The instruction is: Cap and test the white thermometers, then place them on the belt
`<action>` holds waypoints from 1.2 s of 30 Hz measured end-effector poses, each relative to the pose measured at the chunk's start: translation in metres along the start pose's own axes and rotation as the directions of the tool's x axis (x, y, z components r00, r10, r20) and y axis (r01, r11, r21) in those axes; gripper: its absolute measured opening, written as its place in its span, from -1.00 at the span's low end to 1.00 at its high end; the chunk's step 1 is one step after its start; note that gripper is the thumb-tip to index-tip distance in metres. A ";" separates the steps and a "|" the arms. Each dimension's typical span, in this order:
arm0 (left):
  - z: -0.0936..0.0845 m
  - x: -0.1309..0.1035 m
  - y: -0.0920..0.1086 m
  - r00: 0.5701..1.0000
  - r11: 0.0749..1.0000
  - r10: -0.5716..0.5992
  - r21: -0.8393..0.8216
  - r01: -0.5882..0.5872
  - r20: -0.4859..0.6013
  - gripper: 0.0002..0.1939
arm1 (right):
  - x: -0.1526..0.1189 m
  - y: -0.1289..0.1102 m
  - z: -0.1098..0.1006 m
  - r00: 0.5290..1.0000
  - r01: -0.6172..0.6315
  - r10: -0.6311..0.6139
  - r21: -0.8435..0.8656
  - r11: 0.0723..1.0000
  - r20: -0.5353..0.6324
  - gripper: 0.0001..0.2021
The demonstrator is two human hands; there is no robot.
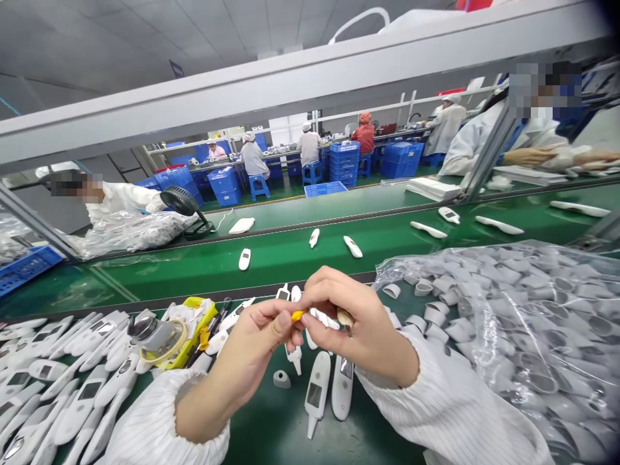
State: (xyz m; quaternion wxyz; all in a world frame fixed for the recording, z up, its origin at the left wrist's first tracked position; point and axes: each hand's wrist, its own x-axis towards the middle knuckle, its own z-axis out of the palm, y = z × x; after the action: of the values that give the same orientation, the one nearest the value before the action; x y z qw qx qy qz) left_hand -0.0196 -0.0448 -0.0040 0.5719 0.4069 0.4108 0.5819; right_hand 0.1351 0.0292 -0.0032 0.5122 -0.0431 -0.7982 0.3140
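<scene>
My left hand [264,332] and my right hand [346,316] meet over the bench, fingertips pinched on a small soft-looking orange piece [298,316]. A beige cover, perhaps a finger cot, shows on one finger of my right hand. Below them lie a white ear thermometer [317,391] with a grey screen and a second thermometer [343,387], partly under my right hand. More thermometers behind the hands are partly hidden. A small white cap [281,379] stands on the green bench beneath my left hand.
Many white thermometers [82,400] cover the left side. A yellow tray [206,323] holds a metal-topped bottle [155,332]. A clear bag [504,336] of white caps lies right. Several thermometers rest on the green belt [285,252] ahead; co-workers sit beyond.
</scene>
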 end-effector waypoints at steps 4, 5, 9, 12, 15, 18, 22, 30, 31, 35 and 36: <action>0.001 0.002 -0.010 1.000 0.996 0.002 0.087 -0.002 -0.007 -0.70 | -0.009 0.008 -0.003 0.986 -0.156 0.147 0.134 0.979 0.075 -0.86; 0.000 0.003 -0.011 1.000 0.996 -0.004 0.092 0.004 0.001 -0.70 | -0.011 0.010 -0.003 0.980 -0.193 0.181 0.155 0.969 0.087 -0.86; -0.003 0.007 -0.016 0.995 0.990 -0.073 0.127 0.063 0.070 -0.70 | -0.019 0.016 -0.002 0.950 -0.301 0.280 0.169 0.939 0.135 -0.82; -0.004 0.011 -0.025 0.985 0.978 -0.105 0.195 0.077 0.136 -0.66 | -0.024 0.020 -0.001 0.935 -0.333 0.310 0.128 0.934 0.175 -0.78; -0.002 0.014 -0.037 0.976 0.960 -0.132 0.270 0.082 0.175 -0.53 | -0.026 0.025 -0.001 0.939 -0.306 0.289 0.068 0.949 0.188 -0.79; -0.006 0.023 -0.040 0.977 0.925 -0.134 0.374 0.065 0.164 -0.38 | -0.029 0.029 -0.009 0.958 -0.247 0.248 -0.031 0.969 0.144 -0.82; -0.033 0.062 -0.032 0.996 0.759 -0.069 0.651 0.017 0.054 -0.37 | -0.036 0.029 -0.041 0.936 -0.340 0.348 -0.127 0.932 0.048 -0.89; -0.103 0.233 -0.055 0.980 0.310 0.008 0.932 0.188 -0.200 -0.68 | -0.096 0.029 -0.108 0.801 -0.594 0.581 -0.314 0.741 -0.147 -0.83; -0.105 0.253 -0.062 0.974 0.276 0.027 0.938 0.210 -0.226 -0.66 | -0.109 0.033 -0.111 0.778 -0.625 0.602 -0.319 0.713 -0.180 -0.84; -0.103 0.309 -0.086 0.947 0.200 0.113 0.940 0.276 -0.302 -0.61 | -0.148 0.052 -0.117 0.680 -0.730 0.686 -0.323 0.602 -0.259 -0.94; -0.102 0.318 -0.091 0.941 0.192 0.130 0.939 0.286 -0.313 -0.60 | -0.153 0.056 -0.118 0.654 -0.754 0.709 -0.316 0.577 -0.266 -0.94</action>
State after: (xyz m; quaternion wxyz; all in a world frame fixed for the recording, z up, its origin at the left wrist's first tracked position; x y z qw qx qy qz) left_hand -0.0902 0.2726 -0.1225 0.1363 0.5528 0.7933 0.2157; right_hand 0.2930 0.0680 -0.1217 0.3595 -0.4891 -0.7254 0.3245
